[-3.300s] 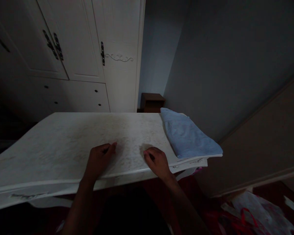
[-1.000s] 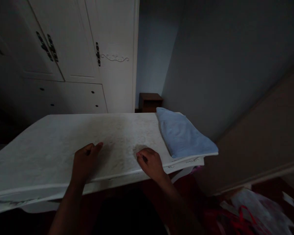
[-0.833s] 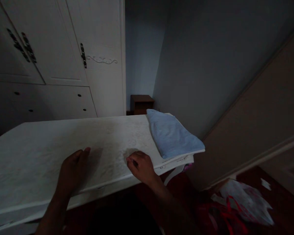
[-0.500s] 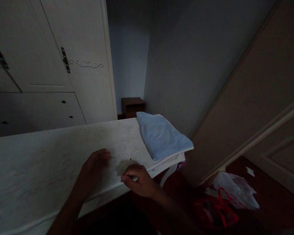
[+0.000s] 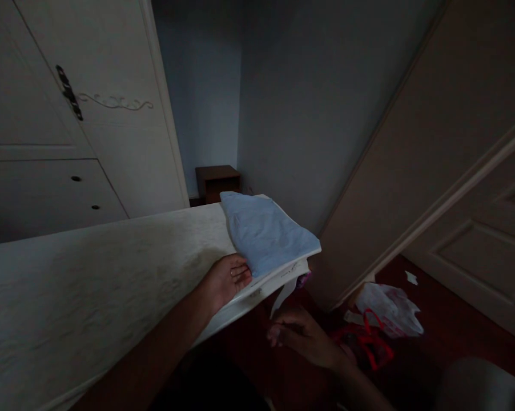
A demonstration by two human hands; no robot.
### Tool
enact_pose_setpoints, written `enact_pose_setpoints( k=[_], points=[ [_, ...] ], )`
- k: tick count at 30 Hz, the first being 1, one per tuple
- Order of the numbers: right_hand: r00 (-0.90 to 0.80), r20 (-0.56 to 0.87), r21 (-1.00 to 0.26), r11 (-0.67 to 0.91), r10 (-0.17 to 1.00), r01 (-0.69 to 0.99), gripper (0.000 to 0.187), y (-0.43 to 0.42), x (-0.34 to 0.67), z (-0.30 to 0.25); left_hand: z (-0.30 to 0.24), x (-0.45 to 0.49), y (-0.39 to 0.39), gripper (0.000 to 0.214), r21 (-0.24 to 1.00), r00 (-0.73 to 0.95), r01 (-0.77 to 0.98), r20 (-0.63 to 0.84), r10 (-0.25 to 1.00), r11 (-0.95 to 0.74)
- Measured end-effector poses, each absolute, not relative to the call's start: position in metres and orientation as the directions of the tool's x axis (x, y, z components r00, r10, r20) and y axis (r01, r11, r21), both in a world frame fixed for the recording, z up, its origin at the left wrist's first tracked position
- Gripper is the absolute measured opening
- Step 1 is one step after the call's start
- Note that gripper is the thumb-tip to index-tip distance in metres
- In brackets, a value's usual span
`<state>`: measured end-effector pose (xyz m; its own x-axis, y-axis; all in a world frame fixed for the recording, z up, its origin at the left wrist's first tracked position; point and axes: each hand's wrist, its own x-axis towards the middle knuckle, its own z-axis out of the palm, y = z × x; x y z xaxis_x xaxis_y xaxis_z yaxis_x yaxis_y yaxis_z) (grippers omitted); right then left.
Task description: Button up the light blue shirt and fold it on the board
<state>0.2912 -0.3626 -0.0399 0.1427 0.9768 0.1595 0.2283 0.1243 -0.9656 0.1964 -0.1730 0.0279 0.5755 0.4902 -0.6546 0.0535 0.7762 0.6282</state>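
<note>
Nearest, the right hand [image 5: 302, 338] is seen low beside the near right corner of the table [image 5: 90, 268], below its edge. Its fingers are half curled, but it is dim and blurred, so it cannot be told whether anything is gripped. Just beyond, the left hand [image 5: 228, 277] is laid flat and relaxed on the table, its fingertips touching the near edge of a folded blue cloth [image 5: 266, 231]. The cloth is laid on the far right end of the table and reaches its right edge. On the floor to the right, a red-handled bag [image 5: 369, 345] and a white plastic bag [image 5: 388, 308] are seen. Farther off, a small brown cabinet [image 5: 218, 180] is set against the wall beside a white wardrobe [image 5: 112, 131].
</note>
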Motion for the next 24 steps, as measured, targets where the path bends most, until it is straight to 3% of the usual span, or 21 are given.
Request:
enact_pose_setpoints(
  k=[8, 11, 15, 19, 24],
  points=[
    [0.187, 0.027, -0.972, 0.069, 0.982, -0.223, 0.027, -0.381, 0.307, -0.033, 0.027, 0.229, -0.166, 0.018, 0.666, 0.560, 0.224, -0.685, 0.465, 0.712],
    [0.144, -0.080, -0.886, -0.004, 0.986, -0.463, 0.026, -0.368, 0.313, -0.028, 0.032, 0.241, -0.170, 0.016, 0.689, 0.569, 0.213, -0.664, 0.485, 0.693],
    [0.011, -0.172, -0.683, -0.111, 0.985, -0.722, 0.048, -0.341, 0.324, -0.032, 0.039, 0.250, -0.173, 0.021, 0.690, 0.653, 0.049, -0.569, 0.499, 0.722],
    [0.184, -0.161, -0.523, 0.074, 0.970, -0.849, 0.063, -0.319, 0.346, -0.030, 0.046, 0.242, -0.164, 0.021, 0.668, 0.673, -0.058, -0.523, 0.523, 0.742],
    [0.489, -0.184, -0.489, 0.353, 0.852, -0.798, 0.052, -0.309, 0.388, -0.017, 0.058, 0.215, -0.149, 0.018, 0.679, 0.661, -0.093, -0.504, 0.555, 0.728]
  ],
)
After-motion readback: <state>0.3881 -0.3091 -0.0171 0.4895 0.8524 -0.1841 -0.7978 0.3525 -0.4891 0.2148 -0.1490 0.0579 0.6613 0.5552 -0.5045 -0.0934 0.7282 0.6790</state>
